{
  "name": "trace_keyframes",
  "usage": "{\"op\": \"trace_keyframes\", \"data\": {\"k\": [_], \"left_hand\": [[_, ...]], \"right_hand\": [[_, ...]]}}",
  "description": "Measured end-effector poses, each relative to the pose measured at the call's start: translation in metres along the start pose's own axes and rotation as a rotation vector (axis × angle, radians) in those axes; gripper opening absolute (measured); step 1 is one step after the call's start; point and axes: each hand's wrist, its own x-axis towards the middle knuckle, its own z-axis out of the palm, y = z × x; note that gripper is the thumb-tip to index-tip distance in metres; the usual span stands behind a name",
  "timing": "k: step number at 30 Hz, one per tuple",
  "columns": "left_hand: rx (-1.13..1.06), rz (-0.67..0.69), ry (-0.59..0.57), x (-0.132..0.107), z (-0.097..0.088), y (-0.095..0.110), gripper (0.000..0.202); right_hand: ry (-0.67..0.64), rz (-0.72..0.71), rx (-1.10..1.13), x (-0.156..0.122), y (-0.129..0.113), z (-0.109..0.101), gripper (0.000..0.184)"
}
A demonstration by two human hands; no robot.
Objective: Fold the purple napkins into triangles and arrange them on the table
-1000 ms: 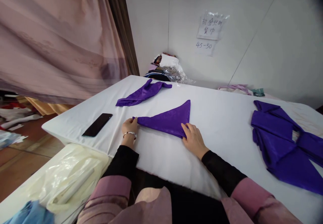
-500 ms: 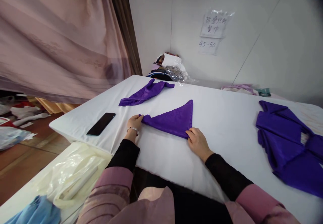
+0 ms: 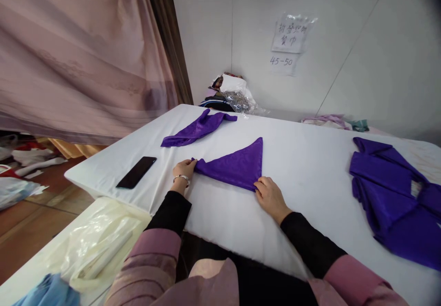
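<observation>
A purple napkin (image 3: 236, 165), folded into a triangle, lies on the white-covered table (image 3: 296, 172) in front of me. Its left corner is pinched between the thumb and fingers of my left hand (image 3: 185, 169), which has a bracelet at the wrist. At the lower right corner, my right hand (image 3: 271, 197) grips the near edge between thumb and fingers. One point of the cloth lies away from me, on the far right. Beyond my left hand lies another purple cloth (image 3: 198, 129), loosely folded. Several purple cloths (image 3: 386, 182) are heaped on the right.
A black phone (image 3: 137, 172) lies left of my left hand. Lower left are a pale yellow plastic bag (image 3: 99, 237) and a light blue cloth (image 3: 50, 292). A pile of fabrics (image 3: 230, 92) in clear plastic sits behind the table, by the wall with handwritten signs (image 3: 288, 35).
Both hands keep their grip on the napkin's corners, and its shape is almost the same. The view has shifted very slightly.
</observation>
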Motion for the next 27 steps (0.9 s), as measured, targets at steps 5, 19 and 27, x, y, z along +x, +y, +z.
{"op": "trace_keyframes", "data": {"k": [5, 19, 27], "left_hand": [[0.222, 0.044, 0.004, -0.004, 0.002, -0.007, 0.031], [0.553, 0.165, 0.019, -0.022, -0.002, -0.014, 0.040], [0.487, 0.313, -0.183, -0.081, 0.006, 0.001, 0.025]], "right_hand": [[0.002, 0.027, -0.004, -0.001, 0.001, 0.001, 0.022], [-0.143, 0.214, -0.188, -0.003, 0.005, -0.010, 0.029], [-0.218, 0.306, -0.263, -0.049, 0.048, -0.055, 0.033]]}}
